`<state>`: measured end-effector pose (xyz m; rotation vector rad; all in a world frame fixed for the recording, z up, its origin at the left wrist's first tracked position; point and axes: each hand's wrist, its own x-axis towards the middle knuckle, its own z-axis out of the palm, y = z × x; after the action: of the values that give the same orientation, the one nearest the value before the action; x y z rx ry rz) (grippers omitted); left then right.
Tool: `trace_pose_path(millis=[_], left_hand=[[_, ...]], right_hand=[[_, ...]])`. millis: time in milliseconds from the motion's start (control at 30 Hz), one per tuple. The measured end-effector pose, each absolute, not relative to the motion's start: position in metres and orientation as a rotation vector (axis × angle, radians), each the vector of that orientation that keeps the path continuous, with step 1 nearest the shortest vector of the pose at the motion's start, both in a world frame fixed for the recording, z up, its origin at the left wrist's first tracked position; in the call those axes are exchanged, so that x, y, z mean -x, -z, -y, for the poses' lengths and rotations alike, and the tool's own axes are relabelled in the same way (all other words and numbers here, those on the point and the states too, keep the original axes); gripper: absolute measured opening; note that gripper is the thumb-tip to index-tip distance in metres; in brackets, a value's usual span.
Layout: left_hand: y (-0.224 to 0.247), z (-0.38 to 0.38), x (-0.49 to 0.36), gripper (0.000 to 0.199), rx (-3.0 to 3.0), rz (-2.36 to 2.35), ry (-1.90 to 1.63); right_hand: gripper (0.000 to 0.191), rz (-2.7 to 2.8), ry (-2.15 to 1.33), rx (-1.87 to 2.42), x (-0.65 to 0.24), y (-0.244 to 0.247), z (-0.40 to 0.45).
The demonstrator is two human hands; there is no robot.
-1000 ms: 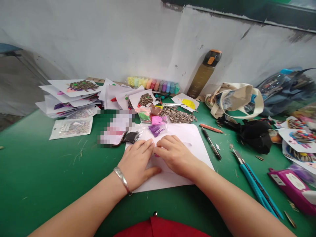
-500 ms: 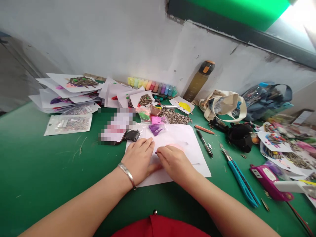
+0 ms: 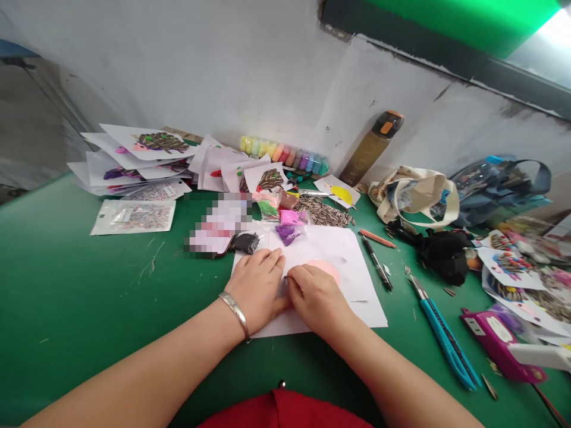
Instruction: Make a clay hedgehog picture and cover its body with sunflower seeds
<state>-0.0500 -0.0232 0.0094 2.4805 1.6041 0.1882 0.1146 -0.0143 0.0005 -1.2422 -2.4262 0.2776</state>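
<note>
My left hand (image 3: 255,288) lies flat on a stack of white paper (image 3: 363,288), its fingers stretched out and a bracelet on the wrist. Beside it, my right hand (image 3: 317,297) is closed in a pinch, its fingertips close to the left thumb. Whatever those fingers hold is too small and hidden to name. A flat pink patch (image 3: 329,270) shows on the paper just beyond the right hand. At the sheet's far edge are a purple clay packet (image 3: 286,234), a bright pink packet (image 3: 291,217) and a black packet (image 3: 245,242).
Striped sunflower seeds (image 3: 325,212) are heaped behind the paper. A pen (image 3: 377,263), an orange pencil (image 3: 377,239) and a blue utility knife (image 3: 446,339), blade out, lie on the right. Seed-decorated cards (image 3: 160,142) are stacked at left. A bottle (image 3: 370,148) leans on the wall.
The camera view has shifted slightly. My right hand has moved a little, and more of the pink patch shows. My left hand stays flat on the paper.
</note>
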Motion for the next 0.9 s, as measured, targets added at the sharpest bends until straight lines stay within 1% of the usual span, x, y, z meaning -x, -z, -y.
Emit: trace_pose_path(millis=[267,633,767,900], left_hand=[[-0.011,0.023,0.049,0.064,-2.453,-1.612,-0.16],[-0.012,0.024,0.048,0.062,-2.43,-1.621,-0.178],[-0.014,0.024,0.047,0.063,-2.427,-1.622,-0.15],[-0.015,0.024,0.046,0.06,-2.427,-1.627,-0.12]], right_hand=[[0.021,2.384,-0.414,1.268,-0.118,-0.004,0.012],[0.019,2.357,-0.389,1.282,-0.12,-0.004,0.008],[0.016,2.267,-0.502,1.233,-0.133,-0.013,0.002],[0.017,2.281,-0.635,1.209,-0.152,-0.023,-0.003]])
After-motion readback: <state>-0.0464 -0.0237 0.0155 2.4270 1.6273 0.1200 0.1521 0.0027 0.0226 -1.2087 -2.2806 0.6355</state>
